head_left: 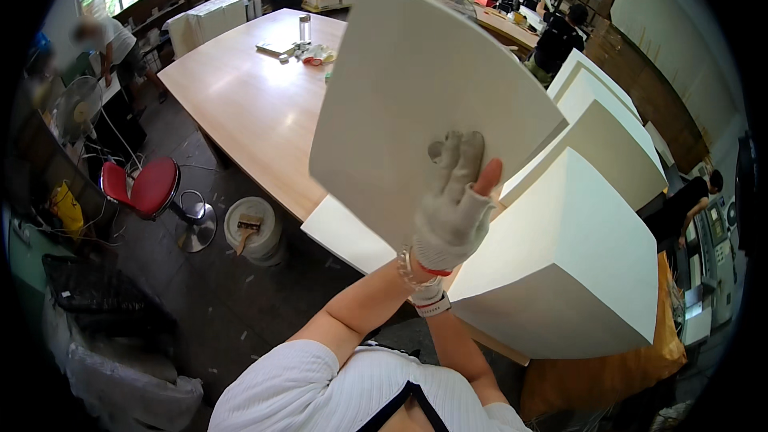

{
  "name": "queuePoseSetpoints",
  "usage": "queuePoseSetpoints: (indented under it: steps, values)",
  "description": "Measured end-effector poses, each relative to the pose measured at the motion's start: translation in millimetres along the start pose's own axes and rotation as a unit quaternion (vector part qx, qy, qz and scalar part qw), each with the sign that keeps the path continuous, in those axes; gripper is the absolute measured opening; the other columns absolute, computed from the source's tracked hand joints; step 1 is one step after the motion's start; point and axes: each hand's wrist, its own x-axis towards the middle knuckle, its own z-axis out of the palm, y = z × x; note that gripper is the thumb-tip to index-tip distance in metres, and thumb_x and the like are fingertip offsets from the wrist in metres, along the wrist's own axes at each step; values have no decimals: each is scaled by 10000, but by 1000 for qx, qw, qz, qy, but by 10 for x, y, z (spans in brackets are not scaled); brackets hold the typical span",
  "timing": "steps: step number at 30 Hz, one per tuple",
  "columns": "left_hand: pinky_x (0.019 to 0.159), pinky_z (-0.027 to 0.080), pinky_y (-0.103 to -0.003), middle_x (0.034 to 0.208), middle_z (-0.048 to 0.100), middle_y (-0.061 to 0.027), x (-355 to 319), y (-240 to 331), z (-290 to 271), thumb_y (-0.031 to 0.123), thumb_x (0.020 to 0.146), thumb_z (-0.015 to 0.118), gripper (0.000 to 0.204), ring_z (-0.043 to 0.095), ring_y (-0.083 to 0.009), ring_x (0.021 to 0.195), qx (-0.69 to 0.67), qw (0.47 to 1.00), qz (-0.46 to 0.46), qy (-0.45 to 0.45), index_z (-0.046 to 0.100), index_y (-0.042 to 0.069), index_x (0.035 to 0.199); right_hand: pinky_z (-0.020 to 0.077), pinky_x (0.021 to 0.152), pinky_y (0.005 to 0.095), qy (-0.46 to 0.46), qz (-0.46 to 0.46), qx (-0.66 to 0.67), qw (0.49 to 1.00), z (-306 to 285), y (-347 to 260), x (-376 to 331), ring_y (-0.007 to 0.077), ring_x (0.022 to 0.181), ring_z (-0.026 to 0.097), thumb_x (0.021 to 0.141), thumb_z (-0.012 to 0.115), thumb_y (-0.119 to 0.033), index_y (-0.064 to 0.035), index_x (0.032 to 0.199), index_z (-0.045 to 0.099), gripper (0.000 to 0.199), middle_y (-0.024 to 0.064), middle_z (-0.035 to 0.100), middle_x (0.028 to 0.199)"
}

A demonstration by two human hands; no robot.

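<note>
A large off-white panel (pixel 376 104) with curved-looking edges stands tilted up in front of me, over the near side of the wooden table. My left hand (pixel 454 204), in a pale work glove with the thumb bare, lies against its face. The fingers are stretched out along the surface, with the thumb apart. Behind my left wrist comes my right forearm, with a watch band (pixel 432 304) and a bit of glove; the fingers of my right hand are hidden. Just right of my hands sits a big white block-like piece (pixel 564 272).
More white pieces (pixel 616 152) line the right side. The wooden table (pixel 232 88) holds a bottle (pixel 305 28) and small items. A brush (pixel 249 224) rests on a bucket (pixel 272 252) near a red stool (pixel 154 186). Several people work around the room.
</note>
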Motion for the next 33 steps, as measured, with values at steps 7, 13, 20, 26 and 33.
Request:
queuePoseSetpoints:
  steps: [7,13,20,26,33]
  values:
    - [1049,457,-429,1381,536,-220,-1176,-1211,223,4,746,703,620,501,-379,1294,-133,941,-167,-261,547,35,1345,502,901,330,60,-53,-113,990,-642,854,346,211,1016,614,917,713,-162,-10,1250,514,417,122,624,1164]
    - [989,462,-460,1194,650,-175,-2154,-2414,-1368,190,830,675,415,596,-353,1133,229,785,-353,-454,643,80,1228,486,951,411,142,45,-402,904,-1087,1067,340,293,1084,612,874,745,-300,21,1302,490,593,197,628,1160]
    - [1015,474,-393,1332,619,-133,-2621,-2555,-1917,55,773,760,522,563,-372,1213,63,842,-295,-448,641,93,1280,448,1040,481,20,3,-643,766,-832,835,-86,479,1230,511,798,794,-405,-59,1474,359,875,340,374,1417]
    - [915,540,-363,1123,707,-116,-2535,-2598,-1971,-3,674,803,405,639,-306,1096,65,868,-253,-422,727,91,1061,501,941,495,26,0,-680,732,-671,857,-130,447,1129,566,742,846,-377,-138,1431,429,840,261,411,1347]
    - [837,576,-337,1011,731,-118,-2503,-2725,-2010,-7,692,791,280,694,-283,961,55,868,-242,-430,733,60,958,517,894,473,30,-61,-659,749,-742,945,-137,405,1062,598,717,867,-304,-143,1368,506,761,211,471,1257]
